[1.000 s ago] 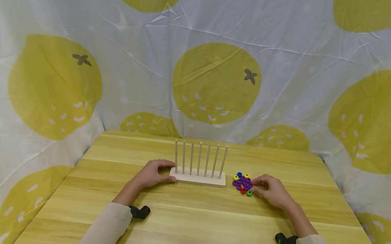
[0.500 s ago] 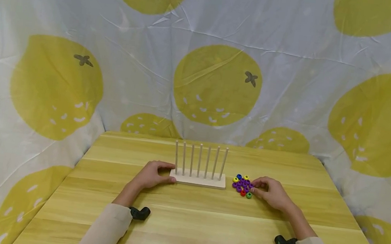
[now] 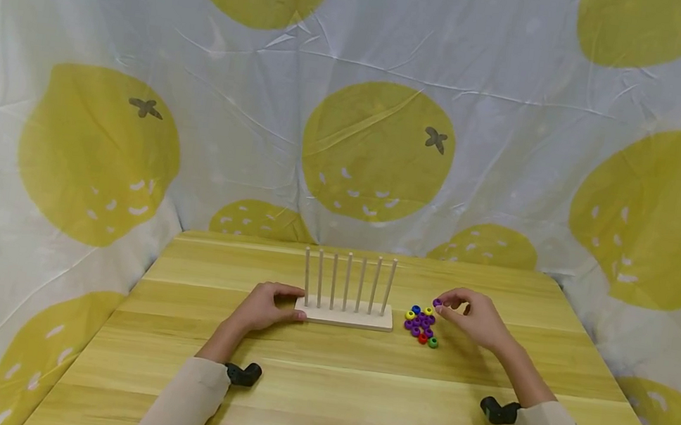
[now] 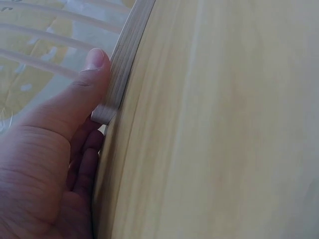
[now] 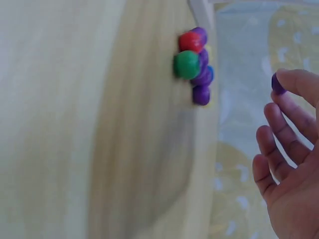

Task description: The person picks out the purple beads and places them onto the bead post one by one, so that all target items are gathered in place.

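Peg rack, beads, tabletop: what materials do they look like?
Peg rack: likely wood, matt and unpainted; grain lines its edge in the left wrist view.
Beads: probably plastic, smooth and opaque; even, bright colours with no visible grain, though painted wood is possible.
Tabletop: wood-look, fairly smooth; streaked planks, but solid wood or laminate can't be told.

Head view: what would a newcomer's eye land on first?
Probably the big yellow fruit prints on the pale cloth behind the table. Then the bright, mostly purple bead cluster on the table, just right of the seven-peg wooden stand. Last, the lone purple bead pinched in the right grip, held above the table.
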`<state>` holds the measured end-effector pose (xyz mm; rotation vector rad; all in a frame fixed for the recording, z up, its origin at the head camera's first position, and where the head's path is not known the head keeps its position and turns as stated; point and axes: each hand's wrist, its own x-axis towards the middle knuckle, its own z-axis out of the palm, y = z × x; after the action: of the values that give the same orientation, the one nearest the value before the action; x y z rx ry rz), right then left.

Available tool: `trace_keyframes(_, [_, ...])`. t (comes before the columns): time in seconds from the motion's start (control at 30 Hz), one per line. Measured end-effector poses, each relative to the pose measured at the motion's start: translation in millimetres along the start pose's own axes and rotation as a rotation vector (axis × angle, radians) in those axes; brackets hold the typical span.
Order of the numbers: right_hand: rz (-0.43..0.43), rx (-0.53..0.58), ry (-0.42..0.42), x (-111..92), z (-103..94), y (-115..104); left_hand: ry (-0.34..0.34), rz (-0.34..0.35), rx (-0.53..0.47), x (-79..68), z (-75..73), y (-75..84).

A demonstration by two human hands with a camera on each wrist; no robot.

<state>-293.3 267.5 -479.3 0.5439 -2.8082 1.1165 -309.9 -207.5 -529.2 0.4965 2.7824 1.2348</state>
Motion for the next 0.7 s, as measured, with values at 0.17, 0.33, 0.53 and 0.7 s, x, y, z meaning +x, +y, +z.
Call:
trace_keyframes(0.17, [-0.024,0.006,0.011,10,-6.2,-22,0.005,0.008,0.0,0.2,-0.2,0.5])
trace_keyframes(0.33, [-0.078,0.022,0.041,21,-16.4,-45,0.005,0.01,0.004,1.0,-0.2,0.9])
trace_keyframes(0.53, [-0.092,0.046,0.065,34,-26.0,-70,0.007,0.002,-0.002,0.1,0.5,1.2])
trace_keyframes(0.7, [-0.1,0.062,0.063,42,-28.9,-89,0.018,-0.013,-0.002,-1.3,1.0,0.8])
